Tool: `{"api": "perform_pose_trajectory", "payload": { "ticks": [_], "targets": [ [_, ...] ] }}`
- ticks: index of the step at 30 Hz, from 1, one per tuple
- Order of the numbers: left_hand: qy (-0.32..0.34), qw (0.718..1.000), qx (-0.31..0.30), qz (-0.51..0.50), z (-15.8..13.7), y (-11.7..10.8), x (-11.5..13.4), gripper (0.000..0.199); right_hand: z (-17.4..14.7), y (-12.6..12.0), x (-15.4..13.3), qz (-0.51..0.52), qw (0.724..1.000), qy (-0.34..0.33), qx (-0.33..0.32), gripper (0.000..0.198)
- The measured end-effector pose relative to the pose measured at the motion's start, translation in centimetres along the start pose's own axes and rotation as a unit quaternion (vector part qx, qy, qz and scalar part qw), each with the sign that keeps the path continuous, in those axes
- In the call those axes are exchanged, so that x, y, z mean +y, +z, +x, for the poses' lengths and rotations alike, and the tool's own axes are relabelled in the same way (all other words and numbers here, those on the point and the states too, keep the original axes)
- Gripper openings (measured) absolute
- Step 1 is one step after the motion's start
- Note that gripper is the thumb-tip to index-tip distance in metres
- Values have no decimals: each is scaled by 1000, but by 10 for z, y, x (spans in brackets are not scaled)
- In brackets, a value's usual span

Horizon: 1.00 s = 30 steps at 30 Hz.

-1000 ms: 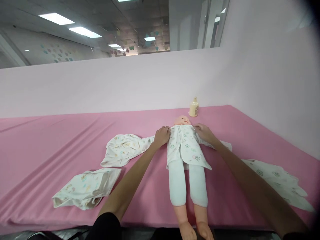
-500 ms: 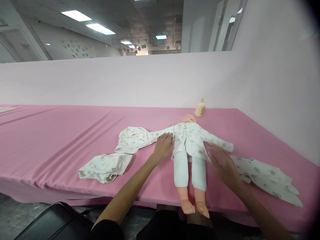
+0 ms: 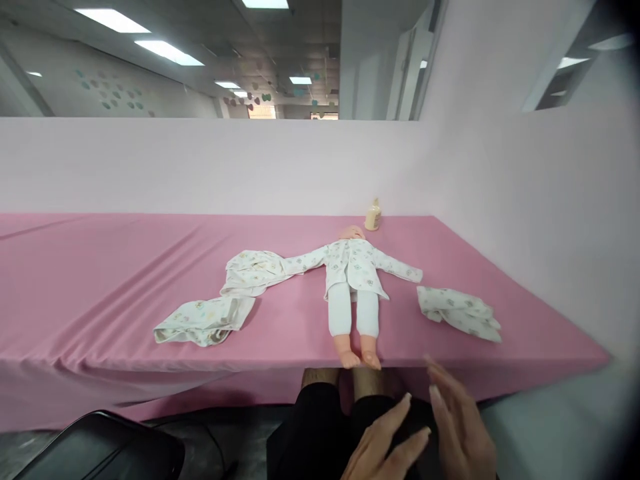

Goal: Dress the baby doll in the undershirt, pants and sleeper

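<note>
A baby doll (image 3: pixel 361 270) lies on its back on the pink-covered table (image 3: pixel 280 333), feet at the near edge. It wears a white printed jacket and white leggings, both sleeves spread sideways. Over my lap, short of the table edge, are both of my hands, apart from the doll. My left hand (image 3: pixel 385 443) has its fingers spread and holds nothing. Beside it my right hand (image 3: pixel 460 423), slightly blurred, has its fingers stretched out with nothing in them.
Folded printed cloths lie left (image 3: pixel 205 320) and right (image 3: pixel 459 312) of the doll. Another crumpled printed cloth (image 3: pixel 253 272) touches the sleeve on the left. A pump bottle (image 3: pixel 373 215) stands behind the doll's head. A black chair (image 3: pixel 100 447) is at lower left.
Both hands have left the doll's sides and drawn back over my lap. The view has shifted, so everything sits further left in the picture. The doll stays lying down.
</note>
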<state>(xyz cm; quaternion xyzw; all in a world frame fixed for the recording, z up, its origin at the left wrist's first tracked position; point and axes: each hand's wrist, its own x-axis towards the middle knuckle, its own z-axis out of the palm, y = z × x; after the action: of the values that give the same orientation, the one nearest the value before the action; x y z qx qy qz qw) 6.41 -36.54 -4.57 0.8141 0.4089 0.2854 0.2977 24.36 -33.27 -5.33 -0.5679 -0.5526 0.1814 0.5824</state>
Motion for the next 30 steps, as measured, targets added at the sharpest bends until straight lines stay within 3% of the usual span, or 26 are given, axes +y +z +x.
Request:
{"api": "perform_pose_trajectory", "payload": {
  "ticks": [4, 6, 8, 12, 15, 17, 19, 21, 22, 23, 24, 26, 30],
  "targets": [
    [-48, 994, -94, 0, -15, -1, -1, 64, 76, -36, 48, -159, 975, -9, 156, 46],
    [-72, 991, -116, -4, -21, -12, 7, 62, 117, -52, 74, -233, 956, -57, 171, 51],
    [-89, 989, -120, -10, -28, -22, 19, 60, 151, -63, 95, -313, 940, -109, 83, 54],
    [-85, 986, -139, -19, -38, -32, 40, 58, 191, -68, 115, -445, 879, -154, -81, 49],
    [-65, 986, -149, -22, -44, -35, 46, 58, 201, -61, 112, -501, 846, -151, -105, 37],
    [-62, 987, -148, -21, -48, -37, 46, 57, 204, -56, 104, -494, 855, -132, -86, 31],
    [-66, 987, -148, -23, -52, -38, 43, 56, 203, -54, 90, -414, 906, -78, -34, 24],
    [-74, 985, -150, -30, -54, -38, 40, 56, 196, -56, 68, -249, 967, 11, 57, 21],
    [-79, 985, -150, -37, -54, -37, 38, 56, 188, -59, 55, -140, 984, 54, 101, 22],
    [-86, 984, -146, -46, -53, -35, 37, 56, 176, -62, 40, -27, 985, 106, 133, 21],
    [-93, 984, -136, -60, -52, -33, 36, 56, 161, -65, 24, 78, 979, 146, 121, 21],
    [-110, 984, -98, -104, -47, -28, 35, 63, 119, -69, -6, 227, 953, 201, 21, 22],
    [-131, 968, 35, -209, -36, -19, 38, 101, 21, -53, -43, 351, 881, 273, -162, 29]
  ]
}}
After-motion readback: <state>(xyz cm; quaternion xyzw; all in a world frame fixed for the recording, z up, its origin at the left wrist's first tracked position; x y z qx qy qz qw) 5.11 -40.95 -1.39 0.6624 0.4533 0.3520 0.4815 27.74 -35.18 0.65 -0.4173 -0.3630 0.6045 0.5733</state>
